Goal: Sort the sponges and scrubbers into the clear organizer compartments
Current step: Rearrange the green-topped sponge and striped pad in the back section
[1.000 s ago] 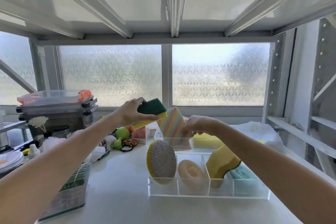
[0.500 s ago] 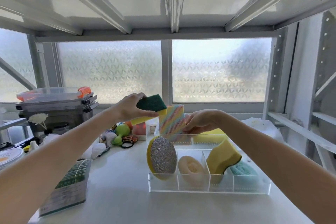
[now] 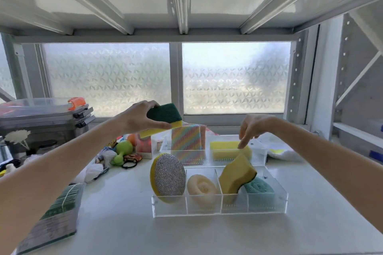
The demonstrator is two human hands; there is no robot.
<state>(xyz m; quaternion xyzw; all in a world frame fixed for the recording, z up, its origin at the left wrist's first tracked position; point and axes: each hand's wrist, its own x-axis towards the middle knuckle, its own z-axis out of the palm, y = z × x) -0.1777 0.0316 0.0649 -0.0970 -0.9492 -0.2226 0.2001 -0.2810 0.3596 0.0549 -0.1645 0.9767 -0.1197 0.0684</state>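
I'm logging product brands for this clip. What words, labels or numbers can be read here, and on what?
None can be read.
Green-and-white printed packet at the white table's left edge: lines of print, too blurred.
Small red toy car: markings too small.

Rainbow-striped sponge (image 3: 186, 141), green-and-yellow sponge (image 3: 164, 116) (silver glitter scrubber (image 3: 169, 178) too).

White table (image 3: 116, 227): green toy (image 3: 122, 150), small toy car (image 3: 133, 157), black hair tie (image 3: 129, 165), packaged item with green label (image 3: 55, 217). Left rear: stacked grey containers (image 3: 44, 119), clear lid with orange clip (image 3: 76, 103). Behind: frosted patterned window (image 3: 234, 77).
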